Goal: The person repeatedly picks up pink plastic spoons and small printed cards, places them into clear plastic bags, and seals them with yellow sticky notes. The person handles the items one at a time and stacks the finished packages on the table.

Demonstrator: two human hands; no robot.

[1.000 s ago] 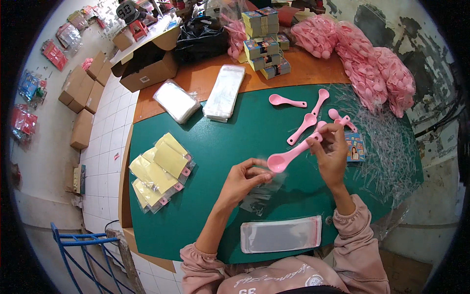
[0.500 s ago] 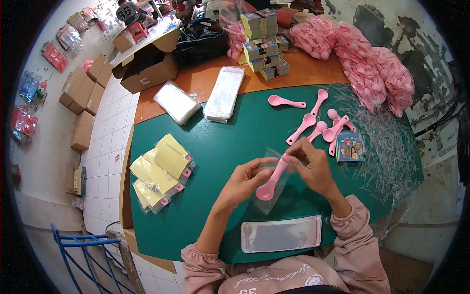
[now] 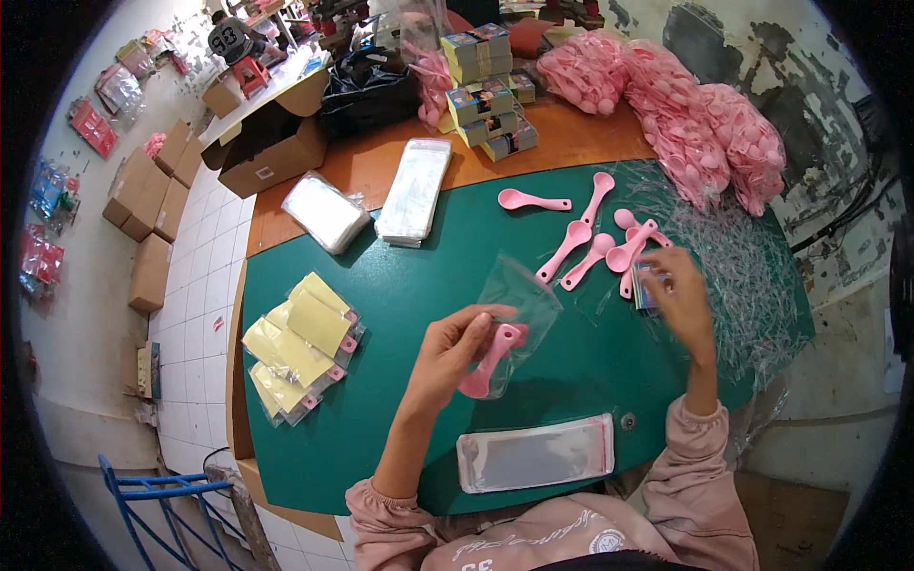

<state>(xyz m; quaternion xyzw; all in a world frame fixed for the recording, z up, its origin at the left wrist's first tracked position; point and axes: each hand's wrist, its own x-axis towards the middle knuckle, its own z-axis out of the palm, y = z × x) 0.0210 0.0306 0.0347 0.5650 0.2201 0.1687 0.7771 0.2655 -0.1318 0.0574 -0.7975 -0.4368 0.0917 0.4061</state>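
My left hand [image 3: 447, 357] pinches a clear plastic bag [image 3: 526, 303] with a pink measuring spoon [image 3: 495, 357] inside it. The bag's upper part stands spread out above the fingers, and the spoon's bowl points down toward me. To the right, my right hand [image 3: 684, 300] is over a small stack of printed cards [image 3: 645, 293], its fingers bent and apart; it covers most of the stack. Several loose pink measuring spoons [image 3: 566, 249] lie just beyond, on the green table mat [image 3: 400, 285]. A pile of empty clear bags [image 3: 535, 455] rests close to my body.
Filled bags with yellow cards [image 3: 297, 347] lie at left. Farther back are two stacks of clear bags [image 3: 414, 190], banded card stacks [image 3: 483, 100] and sacks of pink spoons [image 3: 666, 114]. Clear plastic scraps [image 3: 738, 295] cover the right side. A person [image 3: 233, 40] sits far off.
My right hand has let go of the spoon and bag and moved right to the cards. My left hand keeps the bag, now with its upper part spread wider. The view has shifted slightly.
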